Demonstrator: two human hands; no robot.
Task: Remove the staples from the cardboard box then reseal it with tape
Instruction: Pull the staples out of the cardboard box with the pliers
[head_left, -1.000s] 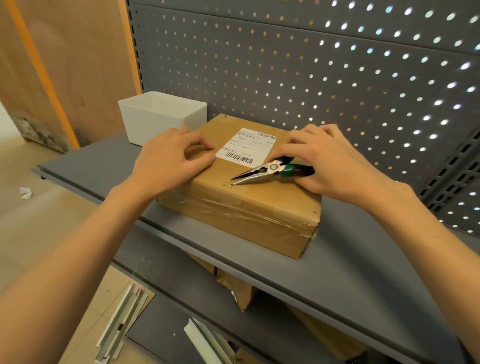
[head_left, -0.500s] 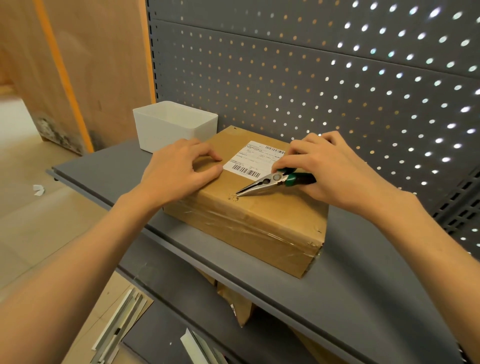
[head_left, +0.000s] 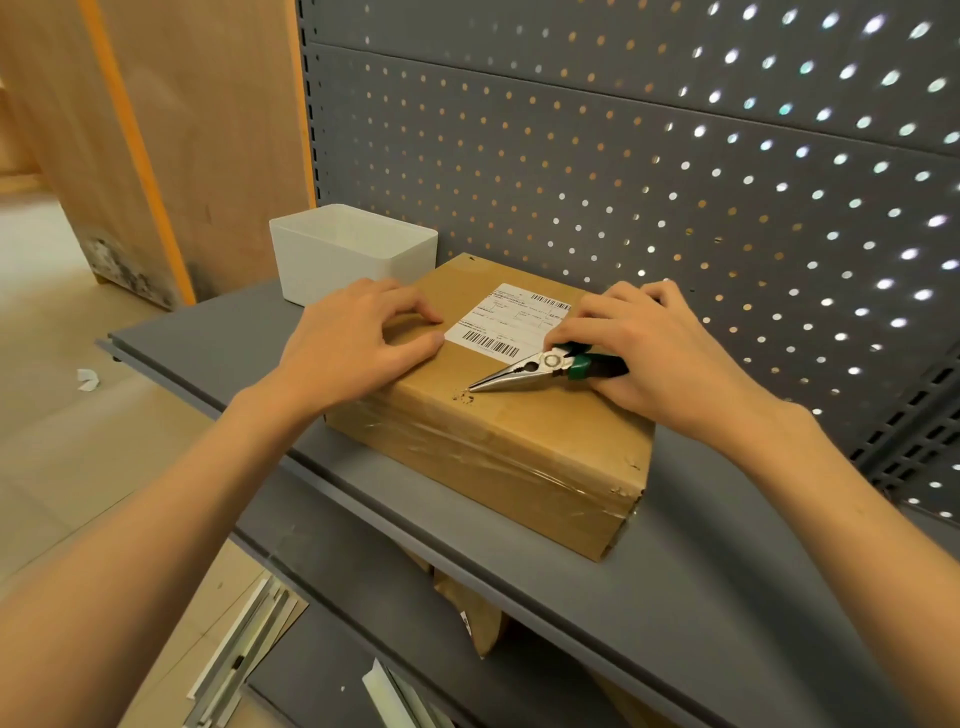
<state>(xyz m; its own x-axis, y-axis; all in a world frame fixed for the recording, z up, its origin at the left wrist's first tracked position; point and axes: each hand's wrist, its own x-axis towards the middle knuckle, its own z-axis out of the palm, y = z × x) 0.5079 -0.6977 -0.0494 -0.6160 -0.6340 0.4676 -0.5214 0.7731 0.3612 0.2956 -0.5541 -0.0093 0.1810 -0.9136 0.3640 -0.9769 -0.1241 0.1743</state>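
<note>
The box (head_left: 498, 415) sits on the shelf (head_left: 675, 597), left hand (head_left: 358, 340) pressing it flat. Right hand (head_left: 654, 353) clamps pliers (head_left: 524, 371), tips just beside a torn staple spot (head_left: 462, 398) (staple itself unclear); taping not begun.

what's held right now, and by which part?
The right hand grips the needle-nose pliers by their green handles. The left hand holds nothing; it rests on the cardboard box.
</note>
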